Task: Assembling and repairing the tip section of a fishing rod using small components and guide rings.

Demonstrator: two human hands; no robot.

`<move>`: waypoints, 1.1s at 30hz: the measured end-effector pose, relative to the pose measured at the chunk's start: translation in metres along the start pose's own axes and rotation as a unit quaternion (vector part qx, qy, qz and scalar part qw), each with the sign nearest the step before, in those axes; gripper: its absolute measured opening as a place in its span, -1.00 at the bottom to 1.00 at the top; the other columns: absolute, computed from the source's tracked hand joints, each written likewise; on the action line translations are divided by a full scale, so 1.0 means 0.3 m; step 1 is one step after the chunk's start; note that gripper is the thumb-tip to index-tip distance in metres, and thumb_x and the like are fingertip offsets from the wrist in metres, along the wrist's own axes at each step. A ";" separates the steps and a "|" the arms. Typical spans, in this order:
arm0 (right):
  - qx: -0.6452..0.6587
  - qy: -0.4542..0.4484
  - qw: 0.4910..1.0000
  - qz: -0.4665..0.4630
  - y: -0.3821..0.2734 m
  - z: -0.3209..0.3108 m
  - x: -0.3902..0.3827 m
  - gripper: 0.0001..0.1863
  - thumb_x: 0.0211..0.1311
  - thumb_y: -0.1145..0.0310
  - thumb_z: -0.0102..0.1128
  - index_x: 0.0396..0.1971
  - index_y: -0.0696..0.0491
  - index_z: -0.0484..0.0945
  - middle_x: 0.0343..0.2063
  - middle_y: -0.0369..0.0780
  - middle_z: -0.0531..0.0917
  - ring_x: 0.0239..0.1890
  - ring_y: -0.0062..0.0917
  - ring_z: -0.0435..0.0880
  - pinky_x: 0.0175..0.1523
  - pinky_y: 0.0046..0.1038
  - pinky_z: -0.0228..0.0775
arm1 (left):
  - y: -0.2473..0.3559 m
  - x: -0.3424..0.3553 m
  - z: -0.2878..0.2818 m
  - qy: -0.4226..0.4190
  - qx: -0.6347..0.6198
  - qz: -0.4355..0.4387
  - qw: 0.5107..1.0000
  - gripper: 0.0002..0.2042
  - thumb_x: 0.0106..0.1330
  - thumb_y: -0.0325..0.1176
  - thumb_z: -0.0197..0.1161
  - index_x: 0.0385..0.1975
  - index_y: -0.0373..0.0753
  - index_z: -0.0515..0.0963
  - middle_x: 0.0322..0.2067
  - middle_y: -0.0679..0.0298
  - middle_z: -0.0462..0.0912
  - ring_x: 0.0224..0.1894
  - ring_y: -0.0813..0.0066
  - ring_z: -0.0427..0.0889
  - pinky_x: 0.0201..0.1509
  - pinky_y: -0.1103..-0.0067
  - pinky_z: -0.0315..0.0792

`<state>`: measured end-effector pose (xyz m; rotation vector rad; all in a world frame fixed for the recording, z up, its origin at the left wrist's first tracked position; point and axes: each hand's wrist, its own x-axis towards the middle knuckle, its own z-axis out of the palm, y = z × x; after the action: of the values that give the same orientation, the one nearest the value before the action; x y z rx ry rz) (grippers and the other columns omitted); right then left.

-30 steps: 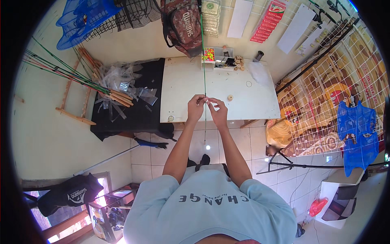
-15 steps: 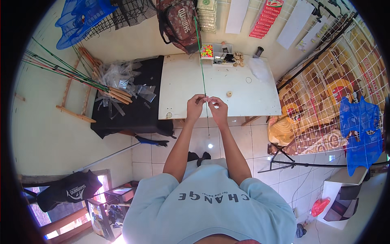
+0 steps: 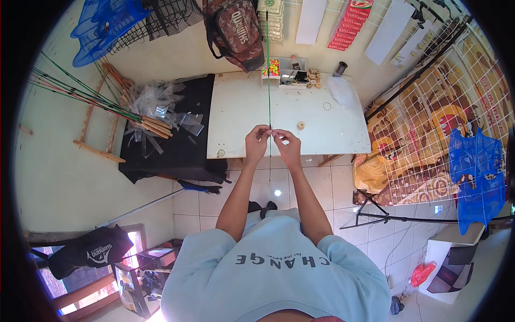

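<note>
My left hand (image 3: 258, 140) and my right hand (image 3: 287, 146) meet at the fingertips over the near edge of a white table (image 3: 241, 110). Pinched between them is a thin green fishing rod (image 3: 269, 80), which runs nearly straight away from me toward the wall. Its far end is dark, and a thinner part continues below my hands over the floor. Both hands are closed, thumbs against fingers; a small dark spot shows on the rod where they meet. Beyond the right hand, a small beige ring (image 3: 301, 125) lies on the table.
On the table's far side stand white boxes (image 3: 287, 67), several beige rings (image 3: 314, 80) and a dark cylinder (image 3: 340, 68). Left, a black-covered surface (image 3: 188, 142) holds clear plastic wrappers and several rods with wooden handles (image 3: 155, 126). A white wire grid (image 3: 429, 134) is at right.
The rod's far end has swung to the right, so the rod now lies straighter. My fingers stay pinched at nearly the same spot.
</note>
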<state>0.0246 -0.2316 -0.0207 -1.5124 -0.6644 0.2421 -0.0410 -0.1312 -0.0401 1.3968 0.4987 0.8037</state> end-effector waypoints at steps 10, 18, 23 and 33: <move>0.067 0.005 0.997 0.036 0.002 -0.010 0.021 -0.89 0.23 0.45 0.18 -0.30 0.14 0.60 -0.37 -0.34 0.65 -0.29 -0.72 0.55 -0.22 -0.63 0.30 | 0.044 0.005 0.005 -0.028 0.027 0.024 0.999 -0.88 0.24 -0.60 0.19 -0.25 -0.35 0.52 -0.34 0.24 0.63 -0.28 0.56 0.59 -0.10 0.62 0.47; 0.101 0.011 0.993 0.058 -0.008 -0.010 0.029 -0.89 0.24 0.45 0.16 -0.32 0.17 0.59 -0.35 -0.33 0.63 -0.28 -0.71 0.54 -0.20 -0.67 0.29 | 0.093 0.001 0.027 -0.007 0.072 0.075 0.995 -0.87 0.22 -0.57 0.23 -0.25 -0.37 0.54 -0.32 0.20 0.65 -0.29 0.53 0.63 -0.13 0.61 0.51; 0.085 0.009 0.995 0.049 -0.031 -0.012 0.029 -0.89 0.21 0.44 0.21 -0.33 0.17 0.60 -0.40 -0.36 0.64 -0.34 -0.77 0.48 -0.25 -0.67 0.26 | 0.101 0.001 0.022 -0.018 0.086 0.074 0.993 -0.84 0.22 -0.55 0.25 -0.21 -0.38 0.56 -0.31 0.19 0.66 -0.29 0.51 0.64 -0.14 0.61 0.52; 0.049 0.023 0.997 0.051 -0.045 -0.021 0.034 -0.93 0.19 0.42 0.16 -0.38 0.09 0.58 -0.44 -0.39 0.65 -0.34 -0.74 0.53 -0.22 -0.61 0.26 | 0.113 -0.009 0.028 -0.033 0.077 0.047 0.995 -0.81 0.23 -0.50 0.27 -0.18 -0.39 0.56 -0.25 0.21 0.65 -0.21 0.54 0.63 -0.04 0.62 0.48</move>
<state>0.0327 -0.2324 -0.0047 -1.4550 -0.5325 0.3124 -0.0434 -0.1394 -0.0063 1.5941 0.4549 0.8046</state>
